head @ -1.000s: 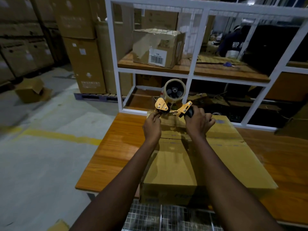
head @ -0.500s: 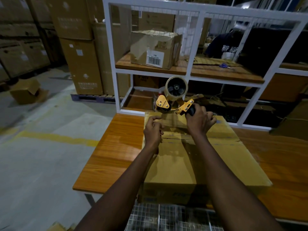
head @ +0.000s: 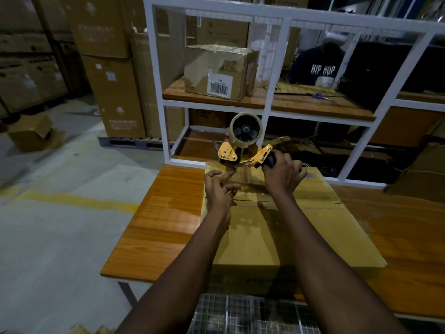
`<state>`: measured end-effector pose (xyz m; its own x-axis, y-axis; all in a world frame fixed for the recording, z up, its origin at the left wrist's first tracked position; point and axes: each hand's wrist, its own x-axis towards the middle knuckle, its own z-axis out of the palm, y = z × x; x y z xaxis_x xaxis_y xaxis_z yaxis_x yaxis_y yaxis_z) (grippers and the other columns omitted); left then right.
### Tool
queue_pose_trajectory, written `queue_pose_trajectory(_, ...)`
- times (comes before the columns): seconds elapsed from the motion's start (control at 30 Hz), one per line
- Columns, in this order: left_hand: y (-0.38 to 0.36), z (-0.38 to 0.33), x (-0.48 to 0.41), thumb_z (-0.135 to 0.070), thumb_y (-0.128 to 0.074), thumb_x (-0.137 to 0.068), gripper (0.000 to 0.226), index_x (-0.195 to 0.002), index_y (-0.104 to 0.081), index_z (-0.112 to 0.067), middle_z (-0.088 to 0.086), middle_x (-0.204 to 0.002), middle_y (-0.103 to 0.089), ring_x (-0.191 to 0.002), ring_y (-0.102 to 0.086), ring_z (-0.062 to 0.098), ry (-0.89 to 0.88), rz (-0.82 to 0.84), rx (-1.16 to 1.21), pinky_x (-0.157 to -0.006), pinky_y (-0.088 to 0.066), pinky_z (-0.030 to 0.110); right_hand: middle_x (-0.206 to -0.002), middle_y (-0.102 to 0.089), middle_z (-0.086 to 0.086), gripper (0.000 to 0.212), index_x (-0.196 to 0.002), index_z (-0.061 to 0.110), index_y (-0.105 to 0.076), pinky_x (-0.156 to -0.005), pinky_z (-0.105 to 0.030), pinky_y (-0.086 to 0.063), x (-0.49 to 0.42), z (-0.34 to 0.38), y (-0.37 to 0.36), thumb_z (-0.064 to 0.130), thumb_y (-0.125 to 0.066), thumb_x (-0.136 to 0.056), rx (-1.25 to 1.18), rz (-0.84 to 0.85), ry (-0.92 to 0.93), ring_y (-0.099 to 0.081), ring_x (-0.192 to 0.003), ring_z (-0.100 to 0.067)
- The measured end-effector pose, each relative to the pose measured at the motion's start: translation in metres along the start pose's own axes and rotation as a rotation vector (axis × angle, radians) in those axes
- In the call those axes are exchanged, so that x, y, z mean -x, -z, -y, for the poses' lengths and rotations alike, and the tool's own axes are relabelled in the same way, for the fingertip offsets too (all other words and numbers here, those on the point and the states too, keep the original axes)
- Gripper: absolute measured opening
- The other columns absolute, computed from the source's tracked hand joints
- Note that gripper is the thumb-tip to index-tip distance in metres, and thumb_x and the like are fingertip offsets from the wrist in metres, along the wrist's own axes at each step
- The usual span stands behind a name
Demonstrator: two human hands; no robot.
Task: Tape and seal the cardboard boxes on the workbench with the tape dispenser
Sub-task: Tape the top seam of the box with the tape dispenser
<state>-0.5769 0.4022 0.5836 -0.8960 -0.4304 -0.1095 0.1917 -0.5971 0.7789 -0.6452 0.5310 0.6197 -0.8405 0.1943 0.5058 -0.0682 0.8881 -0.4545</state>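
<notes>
The right hand is gripping the tape dispenser by its black handle. The left hand is holding its fingers loosely spread and empty, just before the dispenser, above the cardboard box.

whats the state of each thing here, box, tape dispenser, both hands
cardboard box: flaps closed, flat on workbench
tape dispenser: roll loaded, at the box's far edge
right hand: grips the dispenser handle
left hand: fingers spread, holding nothing
shelf box: closed, crumpled
floor box: flap open
</notes>
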Motion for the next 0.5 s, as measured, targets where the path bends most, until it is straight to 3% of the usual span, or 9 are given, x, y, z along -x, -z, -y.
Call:
queue_pose_trajectory(0.1, -0.002, -0.003, -0.002, -0.015, -0.038, -0.096, 0.009, -0.09, -0.045, -0.016, 0.011, -0.101, -0.075, -0.057, -0.061, 0.02, 0.13, -0.044, 0.169, -0.055, -0.041, 0.027, -0.123, -0.06, 0.001, 0.038, -0.123, 0.032, -0.06, -0.095, -0.041, -0.024, 0.0, 0.001, -0.001, 0.033, -0.068, -0.086, -0.005, -0.005, 0.004, -0.046, -0.111, -0.028)
queue_pose_trajectory(0.2, -0.003, -0.006, -0.003, -0.028, -0.042, -0.095, 0.022, -0.078, -0.046, -0.015, 0.011, -0.102, -0.075, -0.059, -0.064, 0.019, 0.235, -0.055, 0.177, -0.055, -0.043, 0.027, -0.124, -0.06, 0.001, 0.039, -0.123, 0.032, -0.059, -0.096, -0.041, -0.023, -0.001, 0.001, -0.001, 0.033, -0.068, -0.086, 0.003, -0.006, 0.012, -0.045, -0.112, -0.028)
queue_pose_trajectory(0.27, -0.006, -0.009, -0.005, -0.033, -0.046, -0.099, 0.026, -0.081, -0.047, -0.014, 0.01, -0.096, -0.076, -0.058, -0.066, 0.018, 0.271, -0.087, 0.136, -0.055, -0.044, 0.027, -0.124, -0.06, 0.001, 0.039, -0.123, 0.032, -0.059, -0.097, -0.041, -0.023, -0.001, 0.0, -0.001, 0.033, -0.068, -0.085, 0.008, -0.005, 0.014, -0.045, -0.112, -0.028)
queue_pose_trajectory(0.37, -0.012, -0.013, -0.006, -0.017, -0.053, -0.098, 0.011, -0.089, -0.053, -0.011, 0.006, -0.087, -0.075, -0.058, -0.067, 0.015, 0.298, -0.133, 0.079, -0.053, -0.046, 0.025, -0.122, -0.061, 0.001, 0.039, -0.122, 0.032, -0.06, -0.097, -0.041, -0.024, -0.001, -0.002, -0.003, 0.033, -0.069, -0.085, 0.015, -0.007, 0.017, -0.046, -0.11, -0.027)
queue_pose_trajectory(0.5, -0.01, -0.013, -0.007, -0.007, -0.041, -0.097, 0.011, -0.097, -0.051, -0.011, 0.007, -0.085, -0.075, -0.065, -0.07, 0.017, 0.36, -0.109, 0.126, -0.057, -0.047, 0.026, -0.121, -0.061, 0.0, 0.039, -0.123, 0.031, -0.06, -0.096, -0.042, -0.025, 0.001, -0.006, -0.006, 0.034, -0.069, -0.085, 0.012, -0.012, 0.022, -0.047, -0.109, -0.028)
